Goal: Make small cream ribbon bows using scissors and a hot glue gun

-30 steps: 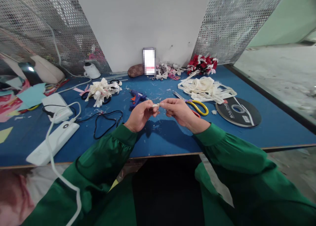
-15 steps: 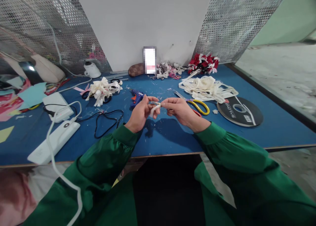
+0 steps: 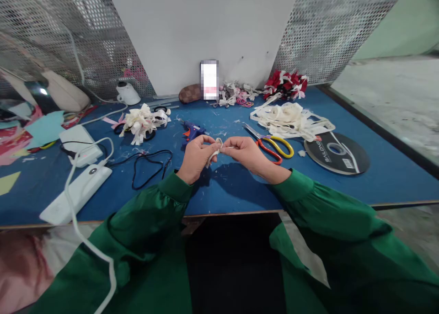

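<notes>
Cream ribbon [image 3: 215,150], a short looped piece, sits pinched between the two hands just above the blue table [image 3: 240,190], close to its near edge. The left hand [image 3: 196,157] holds it between thumb and forefinger, the other fingers curled in below, and a loose tail of the ribbon hangs down beside the thumb. The right hand [image 3: 247,153] meets it from the other side, its fingertips pressed together on the same small loop, so the hands almost touch. Both arms come up from the bottom in green sleeves [image 3: 329,222]. Just behind the left hand lies a blue glue gun [image 3: 192,131] with an orange trigger. Just beside the right hand lie scissors [image 3: 272,144] with one yellow and one red handle, blades pointing away to the left. Beyond the scissors is a loose heap of cream ribbon strips [image 3: 290,119], and near it on the right a flat dark ribbon spool [image 3: 336,152] lies on its side. Left of the hands a black cable [image 3: 151,167] loops over the table, and farther left a white power strip [image 3: 75,193] rests near the edge with a thick white cord running from it. A bunch of cream bows [image 3: 140,122] lies behind the cable. At the back, against the wall, are small pale bows [image 3: 230,94] and a pile of red and white bows [image 3: 286,83].
</notes>
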### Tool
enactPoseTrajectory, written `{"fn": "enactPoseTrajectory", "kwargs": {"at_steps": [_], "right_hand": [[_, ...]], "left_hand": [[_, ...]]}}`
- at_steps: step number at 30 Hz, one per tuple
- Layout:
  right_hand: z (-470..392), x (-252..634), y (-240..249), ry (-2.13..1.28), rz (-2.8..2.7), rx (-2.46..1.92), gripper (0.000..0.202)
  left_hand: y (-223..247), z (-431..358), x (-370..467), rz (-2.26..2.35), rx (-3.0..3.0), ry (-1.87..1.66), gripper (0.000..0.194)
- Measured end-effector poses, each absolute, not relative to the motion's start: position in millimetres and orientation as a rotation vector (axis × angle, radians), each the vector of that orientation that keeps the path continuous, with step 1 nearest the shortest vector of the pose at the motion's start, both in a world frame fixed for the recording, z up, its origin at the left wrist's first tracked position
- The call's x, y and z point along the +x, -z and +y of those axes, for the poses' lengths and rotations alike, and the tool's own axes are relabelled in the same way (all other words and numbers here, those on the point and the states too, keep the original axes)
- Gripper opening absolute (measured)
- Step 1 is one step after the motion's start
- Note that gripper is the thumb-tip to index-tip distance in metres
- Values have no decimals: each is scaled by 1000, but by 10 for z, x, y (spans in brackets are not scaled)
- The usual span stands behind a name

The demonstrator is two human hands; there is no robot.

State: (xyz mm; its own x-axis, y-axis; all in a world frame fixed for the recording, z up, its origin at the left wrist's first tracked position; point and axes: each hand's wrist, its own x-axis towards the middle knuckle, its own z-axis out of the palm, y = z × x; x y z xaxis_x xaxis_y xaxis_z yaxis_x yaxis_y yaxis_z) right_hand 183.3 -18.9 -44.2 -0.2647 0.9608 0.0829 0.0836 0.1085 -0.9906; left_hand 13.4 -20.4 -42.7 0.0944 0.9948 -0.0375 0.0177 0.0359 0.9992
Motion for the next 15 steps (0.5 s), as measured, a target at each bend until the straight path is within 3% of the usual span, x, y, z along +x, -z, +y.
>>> {"fn": "enactPoseTrajectory", "kwargs": {"at_steps": [5, 15], "right_hand": [[-193, 1839, 439, -1190, -1500, -1098, 26], [-164, 1856, 479, -1151, -1476, -1097, 23]], "left_hand": [[397, -230, 150, 1028, 1271, -1136, 39], [425, -223, 123, 1036, 1493, -1079, 32]]}}
